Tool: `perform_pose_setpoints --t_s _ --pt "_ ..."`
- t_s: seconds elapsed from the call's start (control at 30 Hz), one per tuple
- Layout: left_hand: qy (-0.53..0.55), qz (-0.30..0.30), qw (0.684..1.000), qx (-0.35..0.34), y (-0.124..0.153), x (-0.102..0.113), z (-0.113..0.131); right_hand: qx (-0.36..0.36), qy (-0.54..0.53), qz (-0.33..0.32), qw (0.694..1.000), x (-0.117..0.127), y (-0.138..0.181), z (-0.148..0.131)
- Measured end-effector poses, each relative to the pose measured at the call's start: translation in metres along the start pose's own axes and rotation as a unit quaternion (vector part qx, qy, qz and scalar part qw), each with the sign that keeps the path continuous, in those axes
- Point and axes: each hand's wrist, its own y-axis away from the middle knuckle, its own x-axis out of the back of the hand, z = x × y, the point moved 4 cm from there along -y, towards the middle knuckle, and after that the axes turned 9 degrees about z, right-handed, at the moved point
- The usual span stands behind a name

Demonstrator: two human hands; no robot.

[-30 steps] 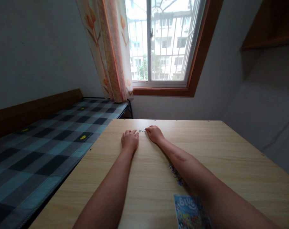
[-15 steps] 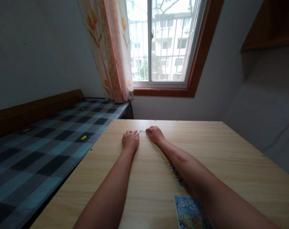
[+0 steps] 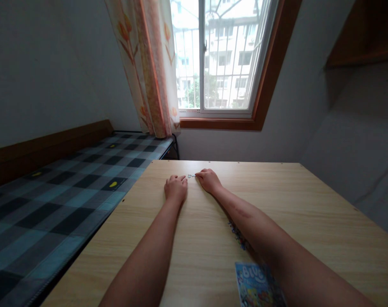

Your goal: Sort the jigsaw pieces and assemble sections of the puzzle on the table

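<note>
A short row of small joined jigsaw puzzle pieces [image 3: 191, 176] lies near the table's far edge, between my two hands. My left hand [image 3: 176, 187] rests on the tabletop just left of the row, fingers spread, the index finger reaching toward its left end. From the other side, my right hand [image 3: 209, 180] has its fingers pinched together at the row's right end, on a puzzle piece mostly hidden by the fingertips. More loose puzzle pieces [image 3: 237, 235] lie in a pile partly covered by my right forearm.
A blue picture card or box [image 3: 253, 283] lies at the front, partly under my right arm. The wooden table [image 3: 206, 256] meets a bed with a checked cover [image 3: 85, 187] on the left. Behind stand a curtain [image 3: 152, 85] and a barred window [image 3: 226, 64].
Both hands stay almost where they were at the row of puzzle pieces. The view has shifted very slightly.
</note>
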Motion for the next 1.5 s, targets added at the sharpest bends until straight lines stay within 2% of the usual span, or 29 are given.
perform_pose_setpoints --t_s 0.6,0.73,0.87,1.03,1.2,1.33,1.5 --pt "0.012 0.012 1.0 0.01 0.0 0.002 0.0 -0.034 -0.075 0.0 0.997 0.0 0.002 0.001" --pt "0.012 0.014 1.0 0.011 0.0 0.002 0.0 -0.083 -0.132 -0.007 0.988 -0.002 -0.002 0.009" --pt "0.016 0.016 1.0 0.007 -0.001 0.001 0.001 -0.152 -0.211 -0.042 0.965 0.007 -0.007 0.032" --pt "0.018 0.021 1.0 -0.005 -0.005 -0.004 -0.001 -0.202 -0.31 -0.142 0.918 0.043 0.015 0.079" --pt "0.026 0.034 0.999 -0.004 -0.008 -0.008 -0.003 -0.24 -0.343 -0.198 0.886 0.097 0.076 0.123" --pt "0.032 0.036 0.999 0.001 -0.01 -0.009 -0.004 -0.246 -0.328 -0.216 0.886 0.134 0.128 0.138" --pt "0.041 0.032 0.999 -0.001 -0.012 -0.011 -0.005 -0.175 -0.261 -0.195 0.929 0.159 0.164 0.129"
